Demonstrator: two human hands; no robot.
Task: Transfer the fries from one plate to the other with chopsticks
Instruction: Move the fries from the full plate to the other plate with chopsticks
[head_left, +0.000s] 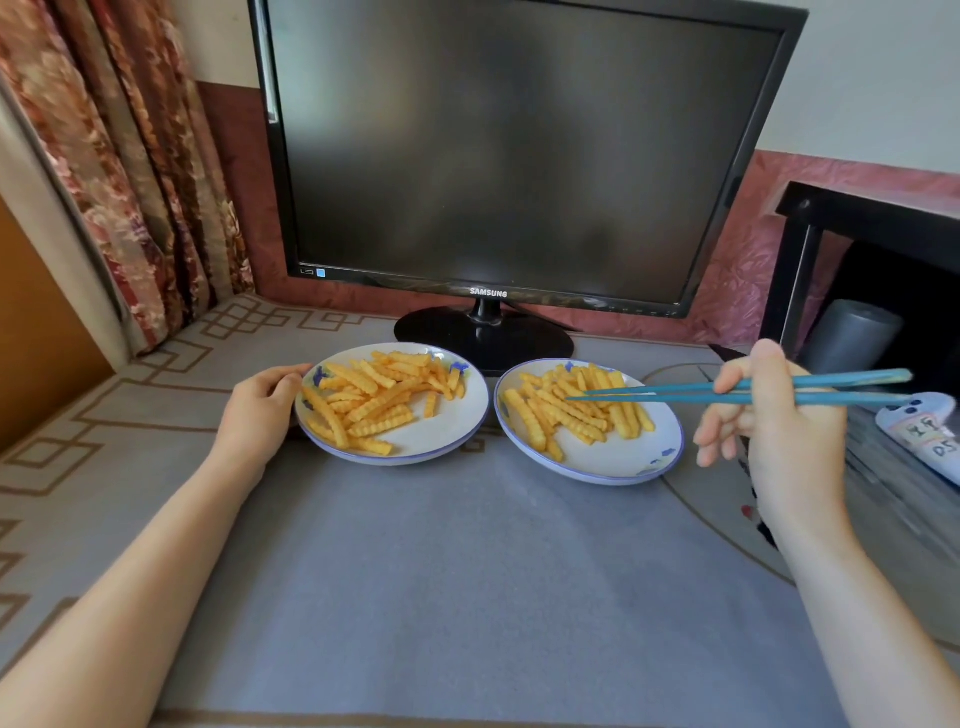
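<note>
Pinching the chopsticks (727, 392) between thumb and curled fingers, the right hand (779, 431) holds them toward their back ends, roughly level, with the tips pointing left. The tips stand a narrow gap apart with nothing visibly caught between them. They hang over the fries (576, 410) on the right plate (613, 470); whether they touch a fry cannot be told.

The left hand (260, 410) grips the outer rim of the left plate (431, 441), thumb on top, steadying it. That plate carries a second heap (374, 400) of similar size. The plates sit side by side, rims close but apart, on a grey mat (467, 571) in front of a dark monitor (493, 156).

Handling, judged:
- The fries look light, short and crinkle-cut, and the ridges should give the smooth sticks some bite.
- They are probably stiff enough to lift singly, but too hard a squeeze may snap one.
- Take one near its middle, across the length, so it does not pivot and drop.
- Choose a fry lying on top of the pile, as buried ones will drag their neighbours.
</note>
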